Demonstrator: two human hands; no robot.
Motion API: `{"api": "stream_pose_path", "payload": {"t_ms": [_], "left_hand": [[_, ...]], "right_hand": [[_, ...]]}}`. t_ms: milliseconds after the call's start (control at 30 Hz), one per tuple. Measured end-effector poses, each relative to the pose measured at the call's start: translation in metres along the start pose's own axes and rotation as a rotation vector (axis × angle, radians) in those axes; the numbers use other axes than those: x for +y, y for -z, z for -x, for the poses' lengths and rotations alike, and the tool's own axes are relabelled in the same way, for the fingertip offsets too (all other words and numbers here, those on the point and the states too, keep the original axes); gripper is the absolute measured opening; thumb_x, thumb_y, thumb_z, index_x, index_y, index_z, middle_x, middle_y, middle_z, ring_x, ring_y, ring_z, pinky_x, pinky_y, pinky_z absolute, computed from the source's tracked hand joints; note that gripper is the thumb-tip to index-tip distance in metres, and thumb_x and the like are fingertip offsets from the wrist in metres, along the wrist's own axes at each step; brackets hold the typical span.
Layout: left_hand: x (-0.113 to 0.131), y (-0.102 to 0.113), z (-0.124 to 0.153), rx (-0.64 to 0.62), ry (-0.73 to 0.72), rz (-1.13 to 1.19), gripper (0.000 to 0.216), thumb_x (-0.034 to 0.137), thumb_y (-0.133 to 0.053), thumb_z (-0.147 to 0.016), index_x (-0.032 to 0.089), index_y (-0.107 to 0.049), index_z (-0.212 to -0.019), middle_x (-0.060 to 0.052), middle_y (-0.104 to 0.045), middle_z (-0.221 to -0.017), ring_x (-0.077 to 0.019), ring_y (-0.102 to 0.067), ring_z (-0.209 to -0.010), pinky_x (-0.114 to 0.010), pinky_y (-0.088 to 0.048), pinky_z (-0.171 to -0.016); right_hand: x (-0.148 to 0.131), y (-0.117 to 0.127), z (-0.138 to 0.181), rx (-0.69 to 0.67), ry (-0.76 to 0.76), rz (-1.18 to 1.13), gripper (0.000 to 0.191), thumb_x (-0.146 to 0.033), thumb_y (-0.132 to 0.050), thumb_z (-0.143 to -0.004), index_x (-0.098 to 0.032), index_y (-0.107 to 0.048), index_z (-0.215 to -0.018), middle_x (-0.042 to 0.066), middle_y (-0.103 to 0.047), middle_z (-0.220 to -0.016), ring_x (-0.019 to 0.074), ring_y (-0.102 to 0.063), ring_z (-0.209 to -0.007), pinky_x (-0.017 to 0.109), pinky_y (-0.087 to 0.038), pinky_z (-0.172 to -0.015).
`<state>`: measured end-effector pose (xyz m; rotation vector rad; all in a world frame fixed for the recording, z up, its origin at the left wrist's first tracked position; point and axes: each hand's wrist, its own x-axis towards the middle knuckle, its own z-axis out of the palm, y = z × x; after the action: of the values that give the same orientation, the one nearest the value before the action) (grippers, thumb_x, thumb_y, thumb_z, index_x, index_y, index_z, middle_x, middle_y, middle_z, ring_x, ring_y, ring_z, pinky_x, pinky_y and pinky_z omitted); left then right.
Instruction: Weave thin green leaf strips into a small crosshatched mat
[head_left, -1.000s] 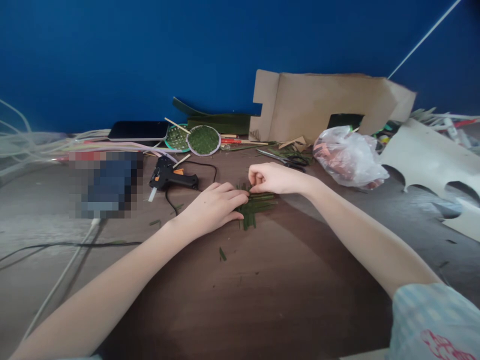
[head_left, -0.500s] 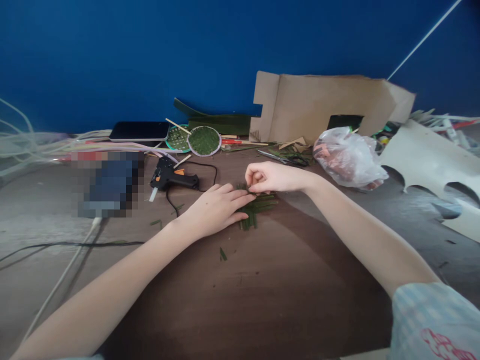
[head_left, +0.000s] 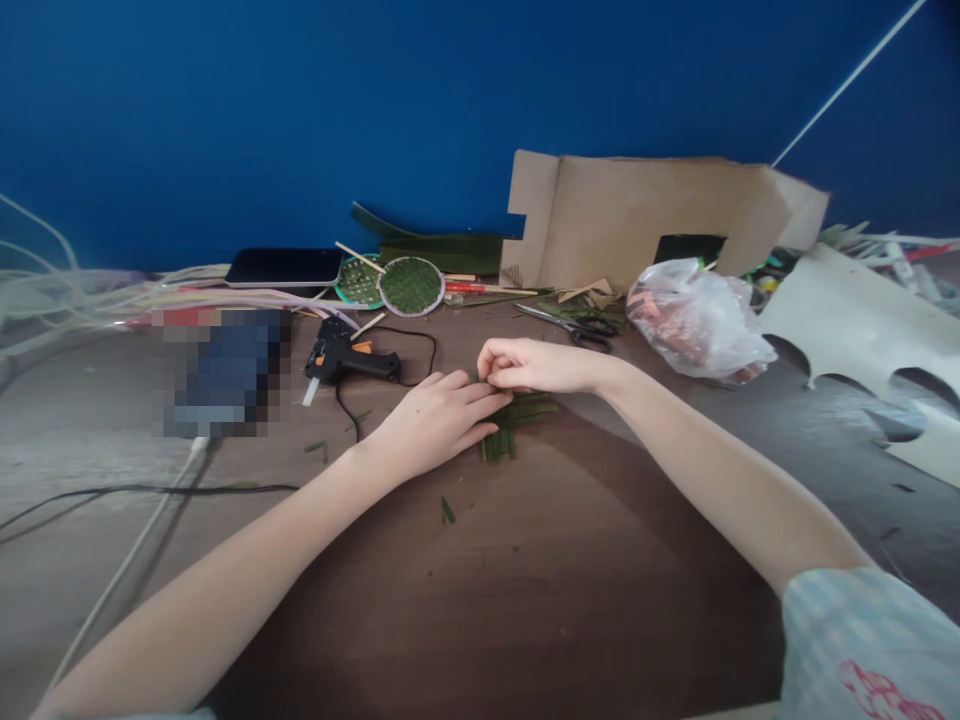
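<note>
Green leaf strips (head_left: pixel 501 443) lie crossed over one another on the brown table, like a small woven piece. My left hand (head_left: pixel 450 415) rests flat on their left side, fingers stretched out and pressing them down. Over their back edge, my right hand (head_left: pixel 517 362) is closed in a pinch with curled fingers, at the end of a strip. Its fingertips partly hide what they hold. A short loose leaf piece (head_left: pixel 448 510) lies on the table nearer to me.
Left of my hands lie a black glue gun (head_left: pixel 349 355) and a blurred-out phone (head_left: pixel 229 370) on a white cable. Behind are round green woven discs (head_left: pixel 412 286), scissors (head_left: pixel 574 325), cardboard (head_left: pixel 630 210) and a plastic bag (head_left: pixel 701 320). A cut-out white sheet (head_left: pixel 862 320) lies right.
My right hand has shifted a little left and down, closer to my left hand, still pinched. My left hand stays flat on the strips. The view has tilted slightly.
</note>
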<state>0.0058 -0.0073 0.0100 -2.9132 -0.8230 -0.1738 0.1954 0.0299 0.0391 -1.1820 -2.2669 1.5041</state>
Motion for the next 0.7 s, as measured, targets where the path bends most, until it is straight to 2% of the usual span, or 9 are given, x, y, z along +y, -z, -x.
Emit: {"api": "stream_pose_path", "payload": {"t_ms": [333, 533, 700], "left_hand": [[0.000, 0.002, -0.001, -0.023, 0.014, 0.020, 0.032, 0.032, -0.043, -0.091, 0.018, -0.051, -0.119, -0.003, -0.061, -0.113, -0.0191, -0.050, -0.091, -0.031, -0.038, -0.077], [-0.001, 0.001, -0.001, -0.010, 0.014, 0.045, 0.030, 0.029, -0.042, -0.092, 0.018, -0.053, -0.117, -0.004, -0.061, -0.116, -0.0175, -0.050, -0.089, -0.030, -0.038, -0.077], [0.000, 0.002, 0.000, 0.001, 0.013, 0.059, 0.028, 0.026, -0.042, -0.091, 0.019, -0.053, -0.116, -0.002, -0.061, -0.116, -0.0173, -0.050, -0.089, -0.030, -0.039, -0.078]], "right_hand": [[0.005, 0.006, 0.000, 0.000, 0.024, 0.007, 0.015, -0.010, -0.043, -0.077, -0.016, -0.051, -0.088, -0.002, -0.055, -0.066, 0.0077, -0.045, -0.054, 0.021, -0.037, -0.054], [0.013, 0.012, 0.000, -0.028, 0.003, -0.045, 0.018, -0.011, -0.048, -0.071, -0.016, -0.054, -0.087, -0.001, -0.059, -0.067, 0.0075, -0.050, -0.053, 0.020, -0.036, -0.048], [0.014, 0.012, 0.000, -0.043, 0.029, -0.073, 0.017, -0.012, -0.050, -0.070, -0.016, -0.054, -0.086, -0.001, -0.060, -0.068, 0.0092, -0.055, -0.058, 0.022, -0.042, -0.053]]}}
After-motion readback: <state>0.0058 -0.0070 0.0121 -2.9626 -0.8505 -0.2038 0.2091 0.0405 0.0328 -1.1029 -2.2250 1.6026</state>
